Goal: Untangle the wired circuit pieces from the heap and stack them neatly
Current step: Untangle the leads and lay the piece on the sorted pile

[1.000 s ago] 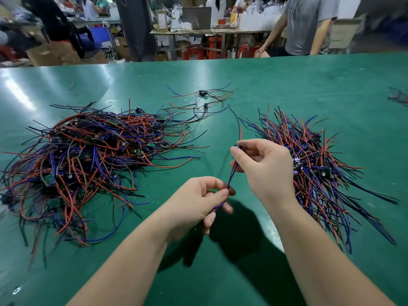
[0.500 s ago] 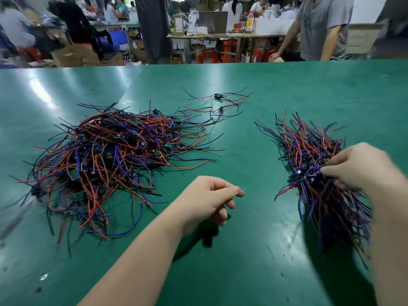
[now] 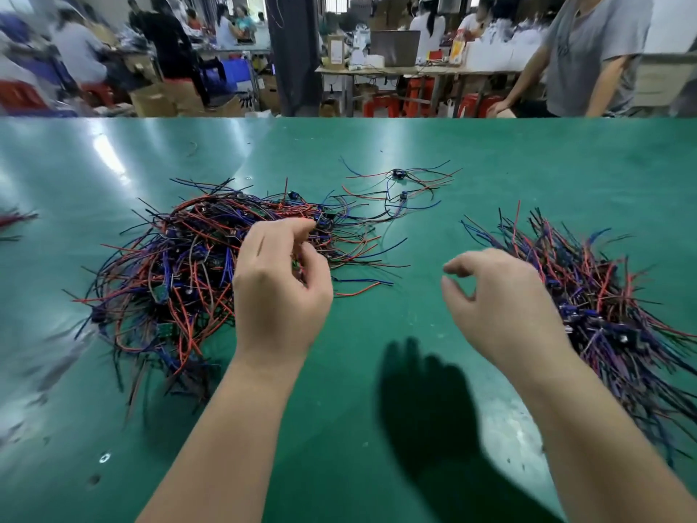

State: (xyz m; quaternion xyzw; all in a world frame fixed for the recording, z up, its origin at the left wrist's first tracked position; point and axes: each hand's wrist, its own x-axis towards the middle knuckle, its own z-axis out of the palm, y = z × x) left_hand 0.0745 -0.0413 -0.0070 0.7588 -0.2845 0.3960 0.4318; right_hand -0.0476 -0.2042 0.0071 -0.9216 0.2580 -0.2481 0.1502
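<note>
The tangled heap of red, blue and black wired circuit pieces lies left of centre on the green table. My left hand hovers over the heap's right edge, fingers loosely curled, index tip touching the wires; I see nothing gripped. The neat stack of aligned pieces lies at the right. My right hand hangs empty just left of that stack, with fingers relaxed and apart.
Two loose wired pieces lie behind the heap, toward the table's middle. A few stray wires show at the left edge. A person in a grey shirt stands beyond the table's far right edge.
My right hand has left the stack and drawn back toward the middle, empty. My left hand has moved forward and left onto the heap's edge.
</note>
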